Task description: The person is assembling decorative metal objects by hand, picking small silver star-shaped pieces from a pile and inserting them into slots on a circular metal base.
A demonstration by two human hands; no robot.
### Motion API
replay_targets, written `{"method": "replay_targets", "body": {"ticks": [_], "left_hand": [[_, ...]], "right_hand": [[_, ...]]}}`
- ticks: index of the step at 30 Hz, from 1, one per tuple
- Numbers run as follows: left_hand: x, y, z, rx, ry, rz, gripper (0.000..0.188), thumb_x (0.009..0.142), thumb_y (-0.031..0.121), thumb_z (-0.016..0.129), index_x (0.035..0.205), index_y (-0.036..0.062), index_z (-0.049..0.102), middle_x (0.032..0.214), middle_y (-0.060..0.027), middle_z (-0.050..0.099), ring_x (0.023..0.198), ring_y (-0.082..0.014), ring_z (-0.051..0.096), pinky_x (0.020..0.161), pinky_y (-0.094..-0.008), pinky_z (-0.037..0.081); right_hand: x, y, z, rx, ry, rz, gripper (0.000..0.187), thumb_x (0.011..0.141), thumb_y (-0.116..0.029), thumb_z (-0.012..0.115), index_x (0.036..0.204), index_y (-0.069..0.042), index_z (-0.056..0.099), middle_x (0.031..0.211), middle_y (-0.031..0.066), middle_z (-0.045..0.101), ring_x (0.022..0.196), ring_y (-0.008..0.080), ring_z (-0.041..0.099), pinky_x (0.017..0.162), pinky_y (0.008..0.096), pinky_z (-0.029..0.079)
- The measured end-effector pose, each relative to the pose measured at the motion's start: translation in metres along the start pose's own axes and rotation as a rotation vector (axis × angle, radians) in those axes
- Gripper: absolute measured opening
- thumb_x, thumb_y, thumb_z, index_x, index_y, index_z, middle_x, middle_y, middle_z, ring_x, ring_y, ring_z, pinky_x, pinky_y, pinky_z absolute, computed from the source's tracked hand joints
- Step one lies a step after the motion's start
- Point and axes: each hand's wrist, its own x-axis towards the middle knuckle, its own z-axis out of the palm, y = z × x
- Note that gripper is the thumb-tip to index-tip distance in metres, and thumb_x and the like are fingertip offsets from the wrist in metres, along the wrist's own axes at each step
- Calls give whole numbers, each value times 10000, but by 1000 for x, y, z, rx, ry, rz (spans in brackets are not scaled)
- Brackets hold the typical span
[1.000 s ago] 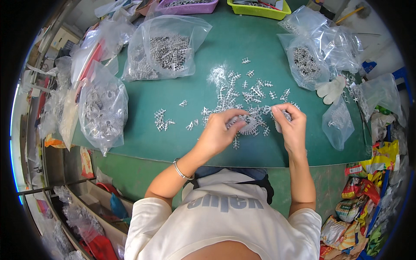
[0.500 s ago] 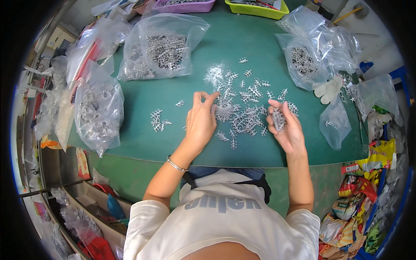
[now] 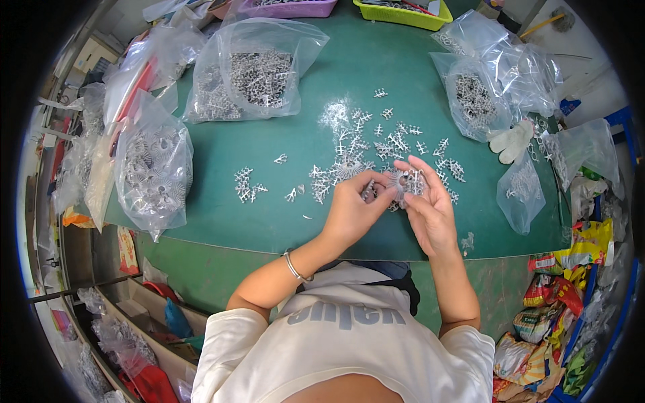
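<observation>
A: Where's the spiked ring (image 3: pixel 395 182)?

B: Above the near-right part of the pile of branched pieces (image 3: pixel 354 153) on the counter (image 3: pixel 222 154). The left hand (image 3: pixel 353 208) has its grip pinched on the ring's near edge. The right hand (image 3: pixel 432 211) curls its grip around a metal clump (image 3: pixel 416 183) just beside it. Grey metal also shows inside the left hand's curl; I can't tell what it is.

A: What could go wrong?

B: The ring could slip and drop into the pile, I'd say, since only fingertips seem to hold it. Its thin spikes could also snag on the clump, and a tug might bend them or pull a piece loose. Anything that falls there would be hard to pick out among so many grey pieces.

A: And what's different from half a second ago?

B: The hands were apart then: the left pinching at the pile's left side, the right palm-up at its right side with a clump. Now they meet. A second ring (image 3: pixel 349 168) sits on the pile's left part in both views.
</observation>
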Motion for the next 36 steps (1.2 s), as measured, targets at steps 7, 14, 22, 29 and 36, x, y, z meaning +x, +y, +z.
{"method": "replay_targets", "body": {"ticks": [7,14,22,29,36], "left_hand": [[4,-5,0,-440,92,-152,103,837,81,636,825,-12,592,656,2,572,564,-25,496,479,-188,369],[-1,-3,3,-161,227,185,55,813,-8,632,811,-14,578,691,-11,545,561,-51,463,484,-190,354],[-4,0,1,173,301,569,100,764,-61,656,797,-13,574,706,-38,545,563,-71,471,492,-200,367],[-4,8,0,-456,157,-106,59,823,-17,620,795,-14,568,738,-18,578,551,-67,540,492,-190,416],[-10,-3,2,-98,208,202,87,808,0,643,806,-12,557,686,-32,575,573,-65,559,484,-199,430]], "right_hand": [[2,8,2,106,106,80,356,858,56,530,1190,-17,425,1019,93,564,893,159,581,751,295,483],[3,7,2,-615,184,16,138,814,-17,646,927,17,576,722,49,599,568,125,540,508,259,416],[-5,6,17,-1251,167,-597,143,772,5,639,707,40,517,655,133,511,546,262,524,505,323,405],[6,7,7,-1267,169,-760,58,773,-7,643,791,19,594,722,124,559,566,242,559,496,319,437],[10,-7,7,-1370,96,-926,89,770,-15,656,837,13,605,702,113,581,556,235,578,492,297,449]]}}
